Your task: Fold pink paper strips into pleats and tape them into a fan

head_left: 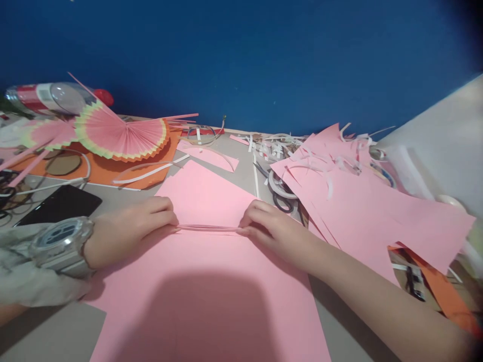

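A large pink paper sheet (211, 296) lies flat on the table in front of me, with a narrow raised fold (207, 228) across its middle. My left hand (130, 229), with a grey wristwatch (62, 244) on the wrist, is closed and pinches the left end of the fold. At the fold's right end my right hand (271, 229) is closed in a pinch too. Both hands rest on the sheet.
Finished pleated pink fans (121, 133) lie on orange paper (101, 168) at the back left, near a plastic bottle (49, 98) and a black phone (60, 203). More pink sheets (362, 201), white paper strips (275, 146), tape rolls and scissors (283, 193) crowd the right.
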Motion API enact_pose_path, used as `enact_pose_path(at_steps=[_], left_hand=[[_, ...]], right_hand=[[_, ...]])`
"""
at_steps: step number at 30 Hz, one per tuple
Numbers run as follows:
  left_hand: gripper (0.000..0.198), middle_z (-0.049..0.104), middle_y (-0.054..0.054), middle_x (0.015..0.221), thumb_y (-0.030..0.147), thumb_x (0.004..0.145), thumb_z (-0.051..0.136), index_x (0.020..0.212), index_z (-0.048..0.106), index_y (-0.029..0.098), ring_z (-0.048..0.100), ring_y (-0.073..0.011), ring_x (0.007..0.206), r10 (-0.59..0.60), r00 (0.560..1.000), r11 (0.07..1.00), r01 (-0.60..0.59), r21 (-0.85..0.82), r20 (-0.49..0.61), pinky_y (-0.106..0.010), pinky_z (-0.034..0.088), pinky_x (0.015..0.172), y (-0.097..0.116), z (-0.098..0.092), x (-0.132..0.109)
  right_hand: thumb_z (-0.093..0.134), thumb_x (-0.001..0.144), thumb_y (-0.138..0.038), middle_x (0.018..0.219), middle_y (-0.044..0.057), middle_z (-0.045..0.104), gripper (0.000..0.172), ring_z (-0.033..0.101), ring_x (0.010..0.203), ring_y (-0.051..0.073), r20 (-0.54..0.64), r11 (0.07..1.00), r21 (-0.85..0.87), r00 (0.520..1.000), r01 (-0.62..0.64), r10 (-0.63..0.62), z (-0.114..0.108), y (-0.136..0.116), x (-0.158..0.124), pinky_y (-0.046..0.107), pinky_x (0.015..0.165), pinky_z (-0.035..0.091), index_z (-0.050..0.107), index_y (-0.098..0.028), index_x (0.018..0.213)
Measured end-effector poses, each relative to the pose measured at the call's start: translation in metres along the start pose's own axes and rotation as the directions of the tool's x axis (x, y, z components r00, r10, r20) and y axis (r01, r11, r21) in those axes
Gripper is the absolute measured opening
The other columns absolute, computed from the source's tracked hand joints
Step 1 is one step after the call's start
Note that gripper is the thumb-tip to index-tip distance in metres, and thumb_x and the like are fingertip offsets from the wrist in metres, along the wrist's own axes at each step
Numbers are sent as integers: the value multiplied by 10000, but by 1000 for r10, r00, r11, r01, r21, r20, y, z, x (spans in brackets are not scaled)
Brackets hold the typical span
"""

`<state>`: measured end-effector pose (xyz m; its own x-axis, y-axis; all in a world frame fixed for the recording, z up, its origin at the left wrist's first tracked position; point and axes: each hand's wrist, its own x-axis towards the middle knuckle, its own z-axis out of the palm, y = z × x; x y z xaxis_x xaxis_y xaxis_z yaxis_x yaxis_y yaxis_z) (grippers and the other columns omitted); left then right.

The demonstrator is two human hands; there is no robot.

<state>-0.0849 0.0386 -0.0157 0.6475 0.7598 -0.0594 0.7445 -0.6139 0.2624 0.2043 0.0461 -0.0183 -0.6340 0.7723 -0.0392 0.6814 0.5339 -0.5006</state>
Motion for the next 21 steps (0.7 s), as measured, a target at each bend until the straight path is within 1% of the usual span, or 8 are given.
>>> enact_pose_path(at_steps=[3, 7, 10, 13, 15, 18, 21], left_hand=[[228, 577, -15, 897, 223, 920, 407, 863, 626, 199, 522, -152, 813, -12, 1000, 999, 12, -34, -17, -278, 371, 747, -3, 0, -4], [208, 603, -21, 947, 236, 910, 427, 920, 633, 211, 518, -166, 851, -53, 998, 998, 52, -21, -18, -307, 365, 820, -10, 0, -13], [290, 603, -26, 986, 124, 900, 366, 996, 623, 221, 517, -162, 909, -39, 999, 999, 39, -20, 14, -302, 364, 854, -13, -1, -19], [363, 601, -35, 995, 63, 880, 325, 1010, 624, 222, 512, -161, 929, -7, 1000, 1000, 8, -17, 26, -297, 367, 860, -13, -1, -24], [357, 602, -44, 991, 68, 880, 330, 998, 632, 215, 511, -171, 920, 8, 1000, 1000, -8, -26, 13, -302, 366, 849, -12, -1, -25], [319, 596, -45, 1001, 99, 893, 352, 1005, 627, 217, 510, -182, 922, -3, 1000, 1000, 4, -29, 13, -312, 353, 843, -10, -2, -25], [237, 590, -45, 981, 168, 909, 404, 969, 630, 203, 515, -189, 892, -12, 1000, 1000, 11, 22, 22, -333, 345, 831, -7, -6, -17]], right_hand=[[463, 913, -198, 884, 20, 559, 129, 544, 838, 122, -17, 999, 46, 1000, -7, 7, 1, 1, 0, 243, 713, 449, 543, -199, 812], [443, 921, -207, 891, 44, 551, 134, 523, 822, 147, -33, 1000, 9, 999, 15, -15, 6, 0, -2, 270, 697, 434, 551, -185, 843], [431, 916, -182, 878, 75, 554, 152, 500, 823, 187, -26, 995, -73, 997, 68, -70, 9, 0, -5, 310, 691, 406, 577, -158, 882], [422, 900, -122, 878, 99, 561, 174, 487, 828, 212, 7, 980, -147, 991, 134, -135, 10, 0, -8, 336, 702, 388, 594, -133, 920], [414, 896, -105, 875, 104, 563, 184, 484, 822, 214, 19, 972, -177, 988, 157, -156, 9, 0, -8, 342, 713, 385, 595, -126, 922], [401, 911, -137, 865, 101, 564, 192, 482, 820, 211, 7, 967, -211, 989, 144, -145, 8, -3, -3, 344, 722, 382, 592, -130, 894], [405, 918, -164, 873, 89, 563, 188, 481, 840, 208, 14, 961, -237, 990, 143, -144, 8, -10, 6, 338, 737, 378, 591, -142, 899]])
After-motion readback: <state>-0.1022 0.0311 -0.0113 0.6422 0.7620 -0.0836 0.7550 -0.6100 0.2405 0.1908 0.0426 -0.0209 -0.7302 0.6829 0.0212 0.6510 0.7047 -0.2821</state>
